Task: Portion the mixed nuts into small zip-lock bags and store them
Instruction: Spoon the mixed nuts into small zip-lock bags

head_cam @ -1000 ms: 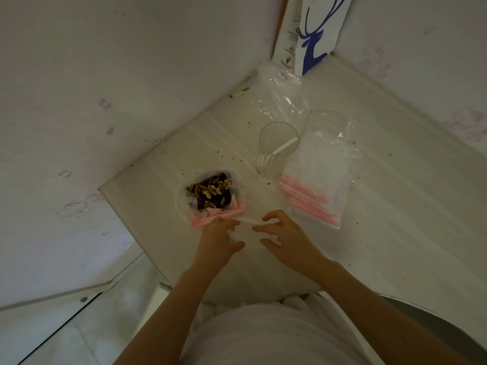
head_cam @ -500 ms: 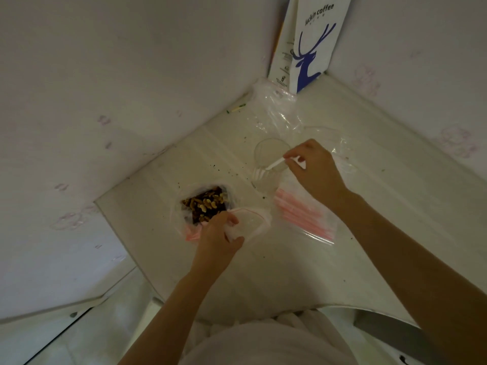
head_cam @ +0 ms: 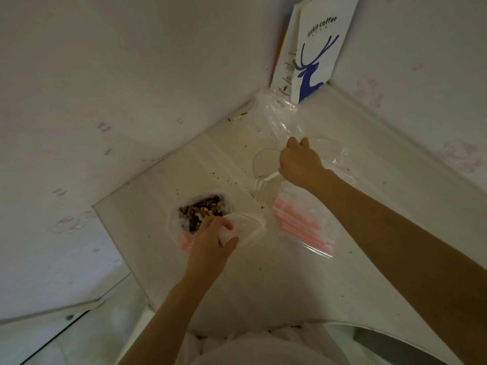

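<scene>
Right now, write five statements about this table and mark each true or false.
1. The left hand holds a small bag. True.
2. The right hand lies flat on the stack of bags. False: it grips the white utensil that stands in the clear cup.
3. The nuts sit in an open large bag. True.
4. The coffee bag lies flat beside the nuts. False: it stands upright in the far corner.
5. The cup is full of nuts. False: only the utensil shows in it.
</scene>
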